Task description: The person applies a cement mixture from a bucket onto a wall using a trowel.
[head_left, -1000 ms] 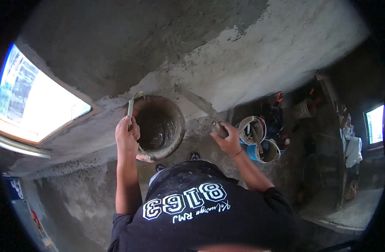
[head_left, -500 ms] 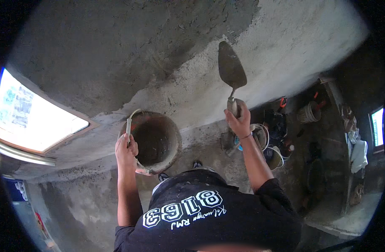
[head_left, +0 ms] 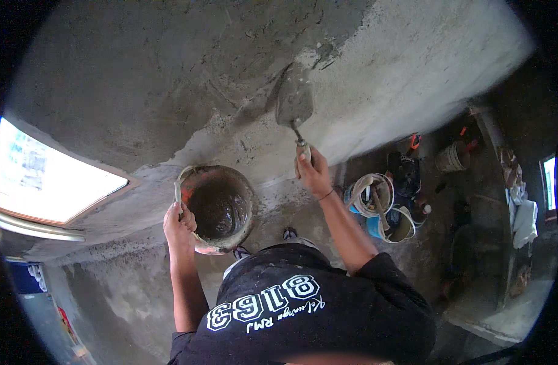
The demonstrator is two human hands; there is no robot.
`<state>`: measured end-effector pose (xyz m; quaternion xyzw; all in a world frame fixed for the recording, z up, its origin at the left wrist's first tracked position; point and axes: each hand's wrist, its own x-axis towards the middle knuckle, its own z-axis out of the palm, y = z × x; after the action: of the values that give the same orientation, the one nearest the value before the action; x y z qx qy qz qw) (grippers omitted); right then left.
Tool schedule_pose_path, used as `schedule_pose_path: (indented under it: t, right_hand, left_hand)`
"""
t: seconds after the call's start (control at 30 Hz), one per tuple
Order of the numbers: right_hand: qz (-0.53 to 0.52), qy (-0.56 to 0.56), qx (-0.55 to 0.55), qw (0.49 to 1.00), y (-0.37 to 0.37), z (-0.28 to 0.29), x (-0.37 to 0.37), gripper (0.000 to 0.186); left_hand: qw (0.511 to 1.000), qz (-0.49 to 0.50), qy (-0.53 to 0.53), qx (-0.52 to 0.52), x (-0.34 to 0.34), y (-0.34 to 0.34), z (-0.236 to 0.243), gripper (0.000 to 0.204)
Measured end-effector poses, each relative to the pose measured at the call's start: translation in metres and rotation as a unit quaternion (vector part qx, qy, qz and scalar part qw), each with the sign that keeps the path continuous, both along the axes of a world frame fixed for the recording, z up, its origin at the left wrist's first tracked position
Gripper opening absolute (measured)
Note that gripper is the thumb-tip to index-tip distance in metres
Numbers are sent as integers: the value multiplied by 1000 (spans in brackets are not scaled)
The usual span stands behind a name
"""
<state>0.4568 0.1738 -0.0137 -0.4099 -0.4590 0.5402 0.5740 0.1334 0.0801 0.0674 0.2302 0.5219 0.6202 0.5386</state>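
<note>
My left hand is closed round the pale grip of the handle of a mortar-crusted orange bucket. Wet grey mortar lies in the bottom of the bucket. A pointed trowel is gripped by its handle in my right hand. The grey-smeared blade points up along the wall, near the border between the dark, wet plaster and the paler wall surface. I cannot tell whether the blade touches the wall.
A bright window opens at the left. To my right on the floor stand a white bucket with tools, a blue bucket and, farther off, a pale bucket. My feet are just below the held bucket.
My right hand has moved left and slightly down, carrying the trowel toward the bucket. The blade now lies lower by the dark plaster's edge. The bucket has shifted slightly left.
</note>
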Motion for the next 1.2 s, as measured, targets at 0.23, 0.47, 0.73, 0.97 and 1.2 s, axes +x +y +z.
schedule_pose_path:
  t: [0.23, 0.47, 0.73, 0.97, 1.2]
  right_hand:
    - [-69, 26, 54, 996, -12, 31, -9, 39]
    - [-82, 65, 50, 993, 30, 47, -30, 26]
    - [-38, 68, 35, 996, 2, 6, -85, 29]
    - [-127, 160, 73, 976, -2, 59, -59, 29]
    - [-100, 133, 57, 984, 41, 66, -68, 31]
  left_hand:
    - [1000, -10, 3, -12, -11, -7, -10, 20]
    - [1000, -12, 3, -7, -20, -14, -10, 21]
    - [1000, -22, 9, 3, -39, -29, -16, 23]
    - [1000, -14, 17, -20, -51, -41, -24, 23]
    - [999, -15, 8, -33, -60, -45, -22, 23]
